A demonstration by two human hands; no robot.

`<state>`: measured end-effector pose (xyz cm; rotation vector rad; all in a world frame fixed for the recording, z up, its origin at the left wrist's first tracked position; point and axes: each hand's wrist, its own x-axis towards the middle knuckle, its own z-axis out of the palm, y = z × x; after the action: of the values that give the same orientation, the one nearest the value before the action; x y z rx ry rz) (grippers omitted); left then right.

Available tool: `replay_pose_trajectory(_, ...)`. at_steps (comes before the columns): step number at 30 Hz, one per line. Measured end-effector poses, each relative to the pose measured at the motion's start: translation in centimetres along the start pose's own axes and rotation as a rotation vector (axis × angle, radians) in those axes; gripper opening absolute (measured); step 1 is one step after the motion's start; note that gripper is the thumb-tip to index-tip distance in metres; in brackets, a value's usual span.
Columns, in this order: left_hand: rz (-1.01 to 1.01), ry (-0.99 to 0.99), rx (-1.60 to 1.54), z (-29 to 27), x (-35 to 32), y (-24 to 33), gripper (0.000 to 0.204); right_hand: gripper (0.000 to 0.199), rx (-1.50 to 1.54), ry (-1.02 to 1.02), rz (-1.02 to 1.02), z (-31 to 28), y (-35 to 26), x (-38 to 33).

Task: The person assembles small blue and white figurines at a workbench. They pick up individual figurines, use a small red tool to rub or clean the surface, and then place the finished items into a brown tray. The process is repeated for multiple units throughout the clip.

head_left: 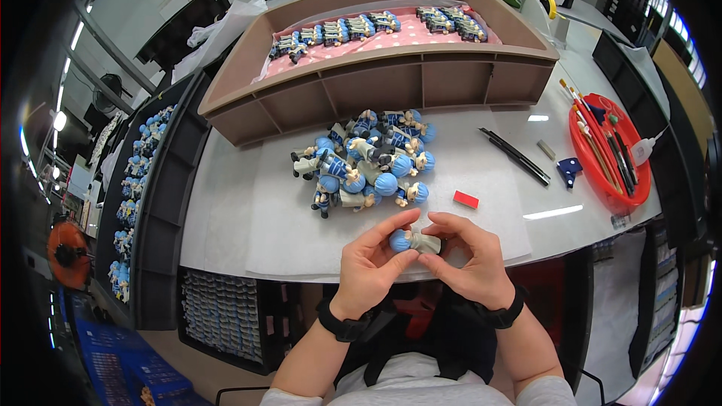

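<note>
Both hands meet at the near edge of the table [226, 203], the left hand [372, 259] and right hand [470, 259] closed together around one figurine [415, 240] with a blue head and pale body. It lies sideways between the fingertips, head toward the left hand, which pinches it with thumb and forefinger, while the right hand's fingers curl round the body end. Just beyond, a pile [368, 162] of like figurines lies loose on the white sheet, tumbled in no order; judging by that heap, a good many are not yet handled. Farther back, a brown tray [376, 68] with a pink liner holds two neat rows of figurines, which look like the finished share. That share seems about as large as the pile, so the work appears roughly midway. A small red block [465, 199] lies right of the pile, black sticks [515, 156] beyond it, and a red dish [639, 188] of brushes at the far right. More figurines fill a dark rack [139, 180] on the left.
</note>
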<state>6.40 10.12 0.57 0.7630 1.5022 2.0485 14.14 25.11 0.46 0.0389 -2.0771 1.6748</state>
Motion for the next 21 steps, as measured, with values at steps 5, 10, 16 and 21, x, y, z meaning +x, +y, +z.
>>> replay_pose_trajectory(5, 0.021, 0.001, 0.015, 0.2, 0.0, -0.1, 0.051, 0.048, 0.016, 0.025, 0.010, 0.2, 0.1, -0.1)
replay_pose_trajectory(10, 0.008, 0.037, 0.066, 0.4, -0.3, -0.3, 0.049, 0.042, 0.027, 0.045, 0.026, 0.2, -0.2, 0.0)
replay_pose_trajectory(16, 0.016, 0.030, 0.053, 0.2, -0.3, -0.4, 0.048, 0.030, -0.242, 0.193, -0.039, -1.4, -1.3, 1.0)
replay_pose_trajectory(21, 0.022, 0.017, 0.062, 0.3, -0.1, -0.9, 0.051, 0.032, -0.700, -0.015, -0.135, -3.5, -2.6, 3.4)
